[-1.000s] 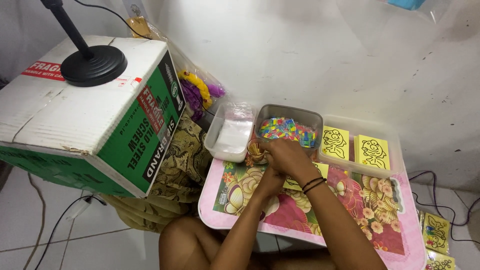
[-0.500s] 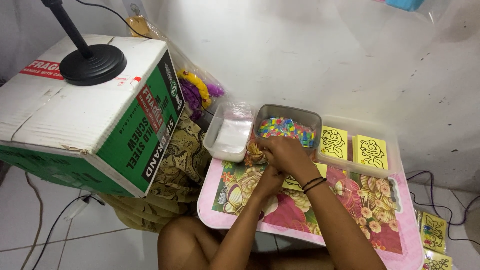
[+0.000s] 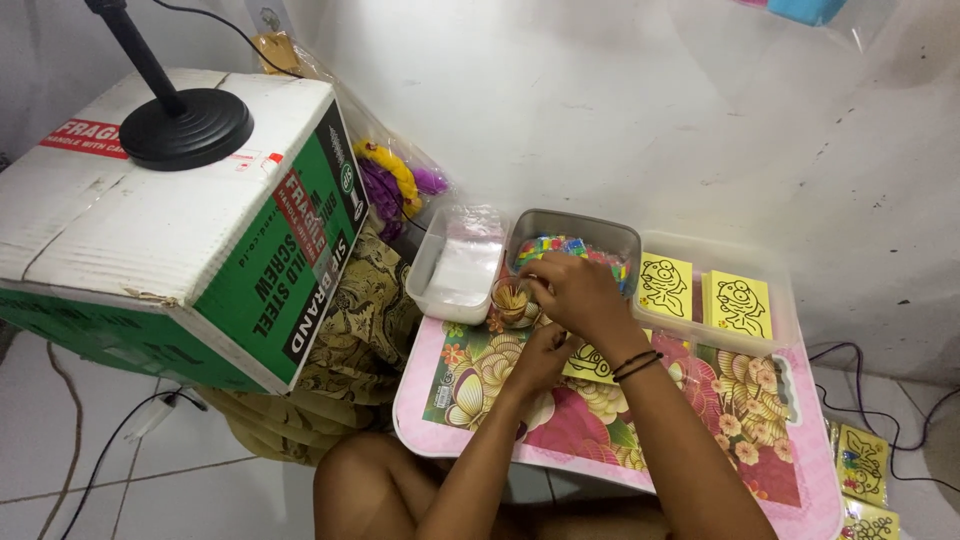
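Head view is showing you early in the work: your right hand (image 3: pixel 580 295) is curling loosely over the small cup (image 3: pixel 512 298) just beside the bead tub (image 3: pixel 610 232), grip unclear. Your left hand (image 3: pixel 545 355) is pinching closed on the yellow card (image 3: pixel 590 365) near that tub, still uncoloured.

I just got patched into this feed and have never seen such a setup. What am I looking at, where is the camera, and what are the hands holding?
There is no machine here. A person wears one camera on the head, looking down at their own bare hands. On the pink floral tray table lie a yellow card, a small cup of sticks, a grey tub of coloured bits, an empty clear tub and a tray of yellow picture cards. The left hand rests by the card; the right hand reaches beside the cup. What its fingers pinch is hidden.
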